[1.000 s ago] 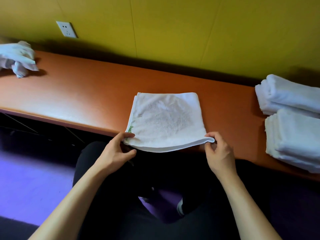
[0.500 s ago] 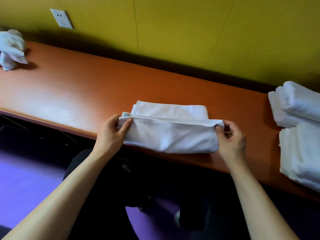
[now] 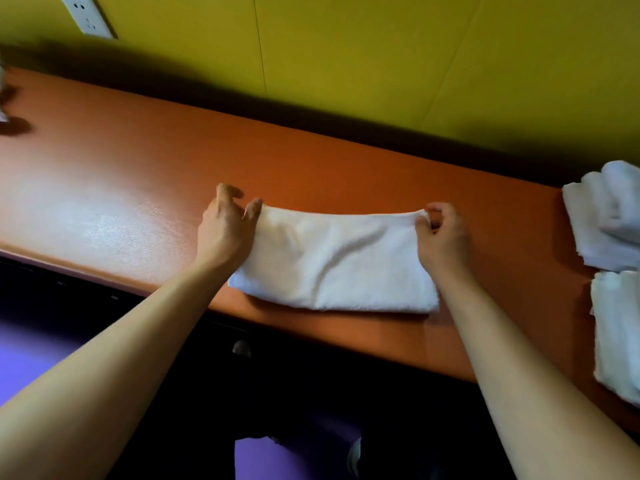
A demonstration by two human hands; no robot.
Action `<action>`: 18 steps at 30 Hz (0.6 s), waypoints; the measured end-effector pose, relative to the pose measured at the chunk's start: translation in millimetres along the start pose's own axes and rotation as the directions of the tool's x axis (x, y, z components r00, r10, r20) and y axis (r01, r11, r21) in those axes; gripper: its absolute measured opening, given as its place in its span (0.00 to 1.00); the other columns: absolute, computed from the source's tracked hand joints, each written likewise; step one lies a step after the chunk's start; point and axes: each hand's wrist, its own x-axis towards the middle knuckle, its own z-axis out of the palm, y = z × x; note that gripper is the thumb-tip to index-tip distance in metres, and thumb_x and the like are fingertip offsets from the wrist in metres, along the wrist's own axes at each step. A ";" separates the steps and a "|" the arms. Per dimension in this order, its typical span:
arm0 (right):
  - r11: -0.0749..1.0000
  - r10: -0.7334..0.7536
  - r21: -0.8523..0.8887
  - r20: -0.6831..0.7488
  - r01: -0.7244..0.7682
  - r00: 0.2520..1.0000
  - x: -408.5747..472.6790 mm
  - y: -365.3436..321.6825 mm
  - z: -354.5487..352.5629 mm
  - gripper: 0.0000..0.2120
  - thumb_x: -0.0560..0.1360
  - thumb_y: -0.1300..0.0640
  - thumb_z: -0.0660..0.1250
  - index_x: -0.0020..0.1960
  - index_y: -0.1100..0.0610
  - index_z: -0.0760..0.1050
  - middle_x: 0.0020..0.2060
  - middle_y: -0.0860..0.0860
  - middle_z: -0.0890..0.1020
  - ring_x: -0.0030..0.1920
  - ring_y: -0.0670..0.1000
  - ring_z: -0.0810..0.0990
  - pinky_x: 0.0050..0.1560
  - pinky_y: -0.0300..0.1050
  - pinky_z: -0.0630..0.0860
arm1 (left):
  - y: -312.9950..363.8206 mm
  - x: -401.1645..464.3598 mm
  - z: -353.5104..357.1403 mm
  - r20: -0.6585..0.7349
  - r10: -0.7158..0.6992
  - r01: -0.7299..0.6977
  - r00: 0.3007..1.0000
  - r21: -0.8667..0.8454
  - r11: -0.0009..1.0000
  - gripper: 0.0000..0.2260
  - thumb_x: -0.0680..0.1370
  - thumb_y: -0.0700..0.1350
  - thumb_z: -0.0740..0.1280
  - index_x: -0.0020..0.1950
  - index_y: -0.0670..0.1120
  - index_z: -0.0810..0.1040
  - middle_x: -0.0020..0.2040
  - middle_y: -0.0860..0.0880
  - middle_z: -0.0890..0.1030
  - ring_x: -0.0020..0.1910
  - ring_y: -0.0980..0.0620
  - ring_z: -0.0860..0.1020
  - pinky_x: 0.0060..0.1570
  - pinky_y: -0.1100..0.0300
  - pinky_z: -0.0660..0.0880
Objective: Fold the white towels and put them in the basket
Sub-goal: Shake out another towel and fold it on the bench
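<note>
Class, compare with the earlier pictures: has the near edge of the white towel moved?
Yes. The white terry towel was folded away from the orange wooden counter's front lip, toward the yellow wall.

Three white towels [image 3: 332,261], two hands [image 3: 227,230], one table [image 3: 138,188], one socket [image 3: 88,15].

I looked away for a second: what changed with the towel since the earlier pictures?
Both hands, left hand and right hand, carried the near edge of the towel over to the far edge, halving it. They keep pinching the corners. The folded stacks stayed put.
</note>
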 end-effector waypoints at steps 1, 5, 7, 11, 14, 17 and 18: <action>0.995 -0.013 -0.103 -0.005 0.013 1.000 -4.4 0.0 1.2 0.16 0.79 0.53 0.65 0.66 0.56 0.74 0.59 0.57 0.78 0.57 0.60 0.77 0.57 0.55 0.75 | 0.5 -4.2 0.5 -0.006 0.048 -0.047 0.999 0.066 0.997 0.18 0.82 0.56 0.62 0.64 0.44 0.72 0.58 0.42 0.78 0.56 0.38 0.76 0.54 0.47 0.71; 0.862 -0.427 -0.288 0.030 0.417 0.904 -23.2 -3.7 5.7 0.17 0.77 0.59 0.64 0.66 0.54 0.75 0.60 0.55 0.77 0.60 0.59 0.74 0.60 0.55 0.70 | 15.8 -50.7 9.5 0.064 0.525 -0.519 0.849 0.290 0.804 0.17 0.82 0.52 0.59 0.64 0.46 0.77 0.61 0.43 0.78 0.55 0.38 0.75 0.56 0.45 0.71; 0.766 -0.520 -0.284 0.253 0.576 0.816 -28.8 -4.3 11.8 0.18 0.78 0.59 0.62 0.67 0.53 0.75 0.63 0.53 0.78 0.63 0.58 0.74 0.63 0.54 0.67 | 21.4 -85.5 21.7 0.221 0.604 -0.643 0.765 0.286 0.710 0.16 0.81 0.52 0.60 0.64 0.48 0.78 0.64 0.45 0.78 0.56 0.38 0.76 0.56 0.46 0.72; 0.760 -0.318 -0.349 0.538 0.549 0.781 -37.3 8.4 13.3 0.22 0.83 0.48 0.57 0.76 0.46 0.66 0.76 0.50 0.67 0.76 0.54 0.64 0.75 0.51 0.57 | 14.9 -121.8 38.5 0.442 0.454 -0.612 0.774 0.338 0.715 0.22 0.83 0.54 0.58 0.77 0.52 0.68 0.77 0.47 0.68 0.71 0.39 0.70 0.67 0.45 0.65; 0.796 -0.232 -0.395 0.501 0.458 0.834 -49.8 11.2 5.3 0.24 0.82 0.45 0.57 0.77 0.45 0.64 0.77 0.50 0.66 0.76 0.55 0.63 0.72 0.53 0.59 | 10.2 -117.7 40.7 0.511 0.388 -0.592 0.767 0.330 0.736 0.25 0.84 0.59 0.49 0.82 0.56 0.57 0.82 0.50 0.58 0.80 0.42 0.57 0.77 0.43 0.51; 0.773 -0.171 -0.501 0.428 0.390 0.888 -82.7 3.8 -3.3 0.24 0.81 0.43 0.58 0.76 0.46 0.66 0.70 0.51 0.73 0.67 0.59 0.70 0.66 0.54 0.64 | 14.9 -113.1 43.5 0.517 0.359 -0.582 0.777 0.373 0.723 0.29 0.82 0.62 0.42 0.81 0.56 0.59 0.82 0.52 0.58 0.81 0.41 0.53 0.77 0.38 0.42; 0.767 -0.157 -0.521 0.414 0.375 0.897 -96.5 0.9 -6.2 0.24 0.81 0.43 0.58 0.76 0.47 0.67 0.67 0.52 0.75 0.63 0.60 0.71 0.63 0.55 0.65 | 16.9 -110.4 44.9 0.514 0.350 -0.576 0.783 0.388 0.719 0.29 0.82 0.62 0.42 0.81 0.56 0.59 0.82 0.52 0.58 0.81 0.41 0.51 0.77 0.37 0.41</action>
